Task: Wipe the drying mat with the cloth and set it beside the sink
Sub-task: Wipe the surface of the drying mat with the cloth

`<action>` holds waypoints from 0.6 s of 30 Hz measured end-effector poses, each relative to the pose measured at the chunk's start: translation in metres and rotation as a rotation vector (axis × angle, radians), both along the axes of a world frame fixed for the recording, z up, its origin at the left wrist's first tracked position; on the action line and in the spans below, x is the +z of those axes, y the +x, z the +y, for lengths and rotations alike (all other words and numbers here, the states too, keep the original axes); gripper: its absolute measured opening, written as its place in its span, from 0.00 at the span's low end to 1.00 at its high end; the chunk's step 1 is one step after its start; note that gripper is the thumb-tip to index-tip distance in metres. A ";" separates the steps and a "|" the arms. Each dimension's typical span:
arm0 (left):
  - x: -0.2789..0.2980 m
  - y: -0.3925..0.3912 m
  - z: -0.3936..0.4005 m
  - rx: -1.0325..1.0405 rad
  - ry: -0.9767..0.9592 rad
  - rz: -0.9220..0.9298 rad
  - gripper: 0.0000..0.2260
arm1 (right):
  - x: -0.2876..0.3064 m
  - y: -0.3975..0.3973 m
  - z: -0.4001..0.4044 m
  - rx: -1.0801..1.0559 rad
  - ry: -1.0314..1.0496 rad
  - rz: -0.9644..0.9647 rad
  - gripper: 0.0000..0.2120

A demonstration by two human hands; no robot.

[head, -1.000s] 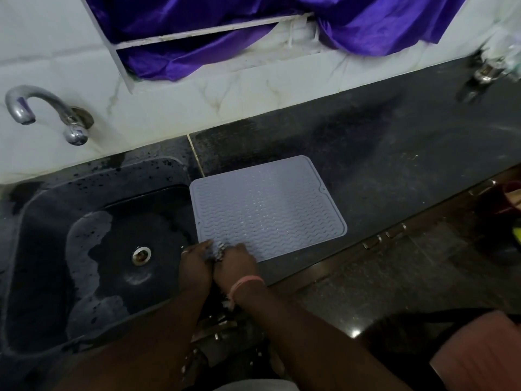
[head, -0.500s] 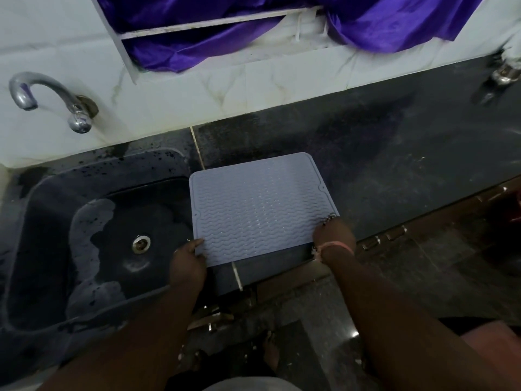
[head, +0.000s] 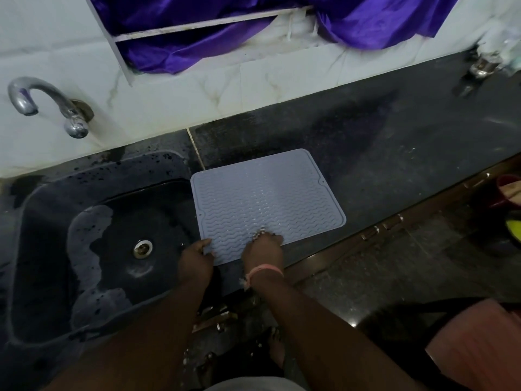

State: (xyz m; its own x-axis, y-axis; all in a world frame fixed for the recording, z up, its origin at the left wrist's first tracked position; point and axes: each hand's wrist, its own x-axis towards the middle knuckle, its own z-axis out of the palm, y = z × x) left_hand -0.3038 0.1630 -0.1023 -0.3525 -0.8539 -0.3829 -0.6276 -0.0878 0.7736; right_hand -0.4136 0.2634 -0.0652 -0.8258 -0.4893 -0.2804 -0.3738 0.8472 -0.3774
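Spanning the whole width of the view, the dark stone counter (head: 394, 170) carries everything; the sink (head: 93, 249) is sunk into its left part, with a pale film of water around the drain (head: 143, 248) and a curved tap (head: 42, 101) on the tiled wall above. The grey drying mat (head: 267, 198) lies flat on the counter just beside the sink's right wall, its left edge running along the rim and its near-left corner seeming to reach slightly over the basin. Its long axis runs left to right, tilted a little so the right end sits nearer the counter's front edge.

Both hands meet the mat's near edge, so the mat stretches away from the fingers toward the wall. The left hand (head: 196, 259) pins the near-left corner, thumb on top and fingers curled at the edge. The right hand (head: 263, 252), a pink band at its wrist, presses down near the middle of the near edge, fingers bunched over a small speckled wad that is probably the cloth (head: 260, 232); only a scrap of it shows. Whether those fingers clamp it or merely press on it, I cannot tell.

I judge wiping to be under way, and the right hand is the nearer one for any stroke outward across the ribbed surface.
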 end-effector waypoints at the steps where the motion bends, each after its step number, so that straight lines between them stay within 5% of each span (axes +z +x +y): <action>1: -0.001 0.001 -0.001 0.009 0.009 0.011 0.16 | 0.001 0.009 -0.004 0.016 -0.017 -0.013 0.14; 8: -0.007 0.007 -0.006 0.037 0.069 0.078 0.16 | 0.022 0.015 -0.001 0.076 -0.237 -0.276 0.11; 10: -0.004 0.009 -0.006 0.033 0.063 0.076 0.17 | 0.024 -0.009 0.005 0.023 -0.281 -0.223 0.12; 14: -0.016 0.017 -0.011 0.030 0.107 0.131 0.24 | 0.017 -0.059 0.028 -0.226 -0.149 -0.024 0.14; 18: -0.019 0.026 -0.019 0.076 0.219 0.196 0.28 | 0.008 -0.047 0.027 -0.300 -0.005 -0.081 0.16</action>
